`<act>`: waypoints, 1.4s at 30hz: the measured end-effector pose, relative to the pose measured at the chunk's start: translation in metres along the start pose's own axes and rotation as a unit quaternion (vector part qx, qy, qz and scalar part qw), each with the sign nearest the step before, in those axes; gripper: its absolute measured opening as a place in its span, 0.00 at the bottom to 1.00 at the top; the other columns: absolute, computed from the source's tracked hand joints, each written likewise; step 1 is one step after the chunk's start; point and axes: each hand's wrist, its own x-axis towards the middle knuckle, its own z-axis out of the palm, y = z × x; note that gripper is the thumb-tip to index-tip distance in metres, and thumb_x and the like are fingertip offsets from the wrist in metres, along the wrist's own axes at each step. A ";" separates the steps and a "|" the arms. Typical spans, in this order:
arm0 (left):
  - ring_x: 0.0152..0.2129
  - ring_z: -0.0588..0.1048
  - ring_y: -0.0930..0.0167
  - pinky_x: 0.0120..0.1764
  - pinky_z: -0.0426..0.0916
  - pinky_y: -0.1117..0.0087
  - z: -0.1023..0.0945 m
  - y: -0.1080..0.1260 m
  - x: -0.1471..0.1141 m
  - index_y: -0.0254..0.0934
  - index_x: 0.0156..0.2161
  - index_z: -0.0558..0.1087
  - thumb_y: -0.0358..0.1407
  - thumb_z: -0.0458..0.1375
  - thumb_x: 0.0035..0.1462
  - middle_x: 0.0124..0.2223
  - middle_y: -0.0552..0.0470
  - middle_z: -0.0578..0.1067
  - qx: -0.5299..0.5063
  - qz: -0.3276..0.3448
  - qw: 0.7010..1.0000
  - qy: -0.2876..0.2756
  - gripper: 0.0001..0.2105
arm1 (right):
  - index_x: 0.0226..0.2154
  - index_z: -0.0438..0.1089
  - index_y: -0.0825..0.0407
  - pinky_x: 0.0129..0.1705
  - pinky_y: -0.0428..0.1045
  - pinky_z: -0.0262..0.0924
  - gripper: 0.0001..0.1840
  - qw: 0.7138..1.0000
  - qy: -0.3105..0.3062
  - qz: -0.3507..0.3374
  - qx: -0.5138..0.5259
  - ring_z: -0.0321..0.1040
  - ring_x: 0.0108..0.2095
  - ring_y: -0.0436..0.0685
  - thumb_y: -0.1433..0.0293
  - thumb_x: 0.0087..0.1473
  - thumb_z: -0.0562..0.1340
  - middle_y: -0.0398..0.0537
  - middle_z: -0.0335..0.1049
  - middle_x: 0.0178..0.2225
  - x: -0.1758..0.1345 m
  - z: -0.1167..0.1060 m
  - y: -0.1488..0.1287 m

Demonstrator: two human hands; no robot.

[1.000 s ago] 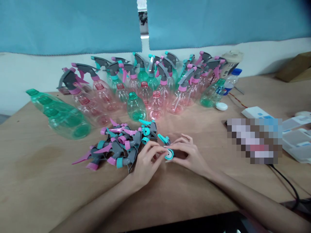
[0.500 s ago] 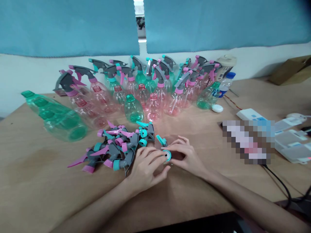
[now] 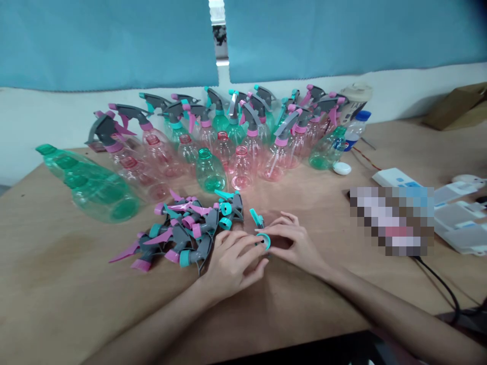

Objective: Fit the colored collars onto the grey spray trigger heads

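Note:
Over the near middle of the table, a grey and teal spray head (image 3: pixel 257 219) is between my two hands, its collar (image 3: pixel 267 242) facing me. My right hand (image 3: pixel 299 243) pinches the collar's right side between thumb and fingers. From the left, my left hand (image 3: pixel 232 261) curls in, with its fingertips at the collar's opening and the thumb below. My fingers cover much of the sprayer's body. Close beside my left hand lies a heap of loose spray heads (image 3: pixel 178 228) with pink and teal collars.
Behind stand several pink and green bottles, some with sprayers, some open like the green one (image 3: pixel 211 175). Green bottles (image 3: pixel 102 195) lie at the left. To the right are a white oval object (image 3: pixel 342 168), a blurred-out device (image 3: pixel 388 220), a black cable (image 3: pixel 441 281) and a plastic case (image 3: pixel 462 228).
The collar has turned slightly between my fingers, and my left fingertips reach a little further over its opening. Both hands stay in nearly the same place; the view has shifted slightly.

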 end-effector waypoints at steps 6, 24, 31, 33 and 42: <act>0.36 0.74 0.67 0.42 0.58 0.63 0.000 0.000 0.000 0.40 0.40 0.73 0.32 0.60 0.52 0.39 0.54 0.80 0.000 0.003 1.000 0.007 0.08 | 0.46 0.71 0.42 0.57 0.61 0.45 0.18 1.000 0.004 -0.005 0.012 0.69 0.39 0.55 0.67 0.50 0.66 0.41 0.76 0.37 0.000 0.000 -0.001; 0.36 0.74 0.67 0.43 0.57 0.62 0.001 -0.001 -0.001 0.40 0.38 0.73 0.31 0.59 0.52 0.39 0.54 0.80 -0.010 -0.006 1.000 0.007 0.07 | 0.50 0.68 0.38 0.55 0.60 0.48 0.21 1.000 -0.007 -0.001 -0.019 0.70 0.40 0.55 0.65 0.52 0.64 0.41 0.77 0.39 0.000 -0.002 -0.001; 0.37 0.74 0.67 0.43 0.58 0.63 0.002 -0.001 -0.002 0.40 0.39 0.73 0.33 0.60 0.52 0.39 0.54 0.79 -0.008 -0.010 1.000 0.004 0.07 | 0.47 0.71 0.40 0.57 0.60 0.47 0.18 1.000 0.003 0.005 -0.004 0.70 0.40 0.55 0.64 0.51 0.65 0.41 0.77 0.39 -0.001 -0.001 0.001; 0.37 0.73 0.67 0.43 0.58 0.63 0.002 -0.001 -0.002 0.40 0.40 0.73 0.33 0.59 0.53 0.40 0.53 0.79 -0.003 -0.009 1.000 -0.001 0.08 | 0.47 0.70 0.40 0.56 0.60 0.48 0.18 1.000 0.006 0.004 -0.005 0.71 0.39 0.55 0.64 0.52 0.65 0.41 0.77 0.38 -0.001 -0.001 0.001; 0.37 0.73 0.67 0.43 0.58 0.63 0.002 0.000 -0.002 0.40 0.41 0.73 0.33 0.59 0.53 0.39 0.53 0.79 -0.007 -0.010 1.000 0.008 0.09 | 0.48 0.70 0.39 0.56 0.61 0.49 0.19 1.000 0.003 0.006 -0.002 0.71 0.39 0.56 0.65 0.52 0.65 0.42 0.77 0.38 -0.001 -0.001 0.000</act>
